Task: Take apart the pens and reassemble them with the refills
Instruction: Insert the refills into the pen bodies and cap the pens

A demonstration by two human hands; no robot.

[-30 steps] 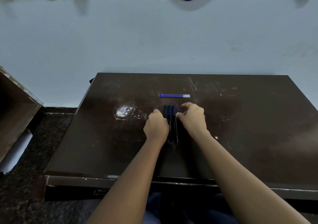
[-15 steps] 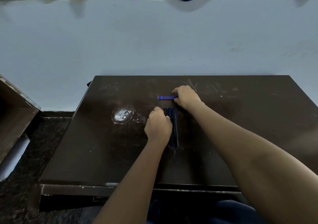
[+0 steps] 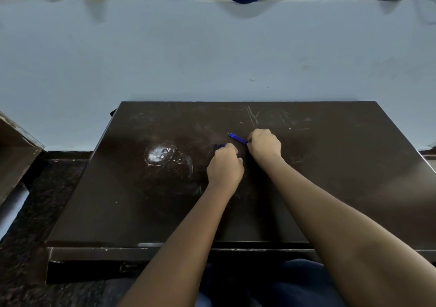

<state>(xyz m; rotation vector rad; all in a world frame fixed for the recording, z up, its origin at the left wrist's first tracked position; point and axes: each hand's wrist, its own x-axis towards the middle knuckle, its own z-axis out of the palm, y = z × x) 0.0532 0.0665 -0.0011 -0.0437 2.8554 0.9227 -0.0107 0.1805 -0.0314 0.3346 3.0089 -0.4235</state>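
Note:
On the dark brown table [image 3: 330, 176], my right hand [image 3: 265, 145] is closed around the blue refills [image 3: 237, 138], which stick out up and to the left from my fist, lifted at an angle. My left hand [image 3: 225, 167] lies curled over the dark blue pens [image 3: 220, 145]; only their far ends peek out beyond my knuckles, and the rest is hidden under the hand. The two hands are close together but apart.
A whitish worn patch [image 3: 158, 154] marks the table left of my hands. A wooden box edge [image 3: 16, 151] and a pale roll [image 3: 11, 210] sit at the far left on the dark floor. A light wall rises behind the table.
My right hand went from the pens to the refills, closed on them and tilted them up off the table. My left hand slid further over the pens, covering most of them.

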